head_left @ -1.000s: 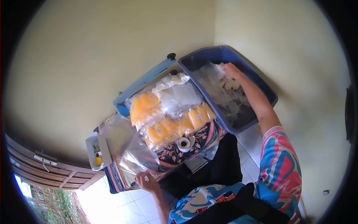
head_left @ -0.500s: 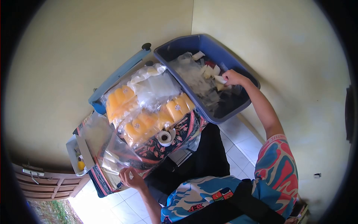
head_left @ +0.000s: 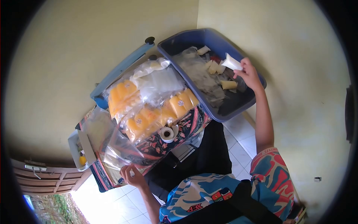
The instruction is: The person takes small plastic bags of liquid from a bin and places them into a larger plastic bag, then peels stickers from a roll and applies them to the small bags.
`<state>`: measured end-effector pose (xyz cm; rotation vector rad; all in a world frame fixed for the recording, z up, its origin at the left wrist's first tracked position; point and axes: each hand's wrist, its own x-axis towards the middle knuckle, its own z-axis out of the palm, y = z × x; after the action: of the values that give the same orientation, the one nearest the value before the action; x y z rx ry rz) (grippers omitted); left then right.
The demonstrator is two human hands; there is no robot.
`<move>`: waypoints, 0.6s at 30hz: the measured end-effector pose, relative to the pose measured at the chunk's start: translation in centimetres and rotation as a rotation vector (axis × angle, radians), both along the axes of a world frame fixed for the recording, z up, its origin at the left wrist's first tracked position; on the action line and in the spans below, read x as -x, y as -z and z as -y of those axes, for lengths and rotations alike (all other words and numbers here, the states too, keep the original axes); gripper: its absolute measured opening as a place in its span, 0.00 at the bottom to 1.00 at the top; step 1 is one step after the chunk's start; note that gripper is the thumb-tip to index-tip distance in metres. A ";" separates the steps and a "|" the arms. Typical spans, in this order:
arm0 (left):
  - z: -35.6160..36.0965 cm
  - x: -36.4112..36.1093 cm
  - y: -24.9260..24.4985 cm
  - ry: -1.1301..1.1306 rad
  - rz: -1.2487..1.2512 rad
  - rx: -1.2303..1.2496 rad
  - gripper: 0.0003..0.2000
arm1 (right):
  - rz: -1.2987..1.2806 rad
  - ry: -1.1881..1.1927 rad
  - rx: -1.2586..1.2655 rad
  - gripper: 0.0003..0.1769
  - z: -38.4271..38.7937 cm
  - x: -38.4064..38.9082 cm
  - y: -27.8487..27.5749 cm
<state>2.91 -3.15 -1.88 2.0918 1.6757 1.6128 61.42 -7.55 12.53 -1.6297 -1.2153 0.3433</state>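
The bench is hidden under a patterned cloth (head_left: 192, 125) and stacked clear bags of orange packets (head_left: 149, 112). Their round labels are too small to read, and the packets cannot be counted. One tape roll (head_left: 166, 133) lies at the cloth edge. Right hand (head_left: 249, 74): fingers pinch one white packet (head_left: 231, 61) above the single blue tub (head_left: 186, 39). Left hand (head_left: 132, 175): fingers closed on one clear bag (head_left: 121, 151) at the bench's near corner.
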 end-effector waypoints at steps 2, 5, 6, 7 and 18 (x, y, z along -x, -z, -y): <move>-0.2 0.2 -0.1 -0.002 -0.023 -0.002 0.08 | -0.142 -0.031 -0.117 0.19 1.8 4.3 -2.0; 0.0 -0.1 -0.2 -0.038 -0.006 0.004 0.08 | -0.354 -0.171 -0.257 0.24 3.8 10.8 -4.1; 0.0 -0.4 -0.2 -0.049 0.007 0.003 0.08 | -0.388 -0.250 -0.268 0.27 4.4 12.2 -3.8; 0.0 -0.4 -0.2 -0.049 -0.016 -0.004 0.08 | -0.434 -0.316 -0.244 0.27 5.0 14.1 -3.1; -0.3 -0.8 -0.1 0.021 -0.136 0.025 0.07 | -0.635 -0.907 0.198 0.24 4.3 30.9 8.5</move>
<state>3.75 -2.83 -1.73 2.2458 1.6949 1.4671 30.50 -11.88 3.99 -0.8888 -1.3556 1.4589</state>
